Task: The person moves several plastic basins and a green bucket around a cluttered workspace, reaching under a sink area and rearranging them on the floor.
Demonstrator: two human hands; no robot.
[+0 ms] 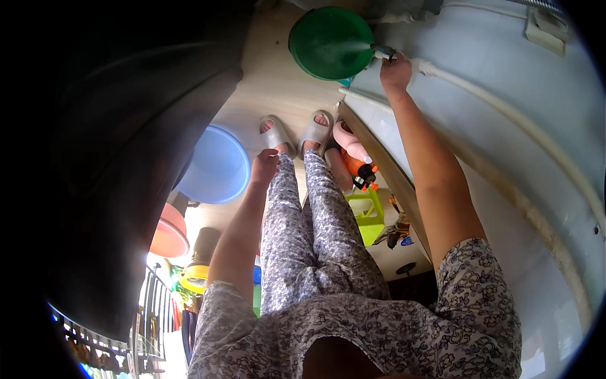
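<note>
At the top of the view, my right hand [396, 71] grips a small water tap [384, 50] near the white wall. Water sprays leftward from its spout across a green plastic basin [324, 54]. The basin's inside is dark, so the water level cannot be told. My left hand [265, 166] hangs above my left shin with its fingers loosely bent, and I see nothing in it. Below it are my feet in grey slide sandals [274, 135]. A light blue plastic basin [215, 166] lies on the floor to the left of that hand.
White pipes [478, 92] run along the tiled wall at right. A brown board edge [383, 175] slants beside my legs, near pink footwear [348, 139], an orange bottle [355, 166] and a lime-green stool [369, 218]. A pink basin [168, 232] and metal railing [154, 303] stand at left.
</note>
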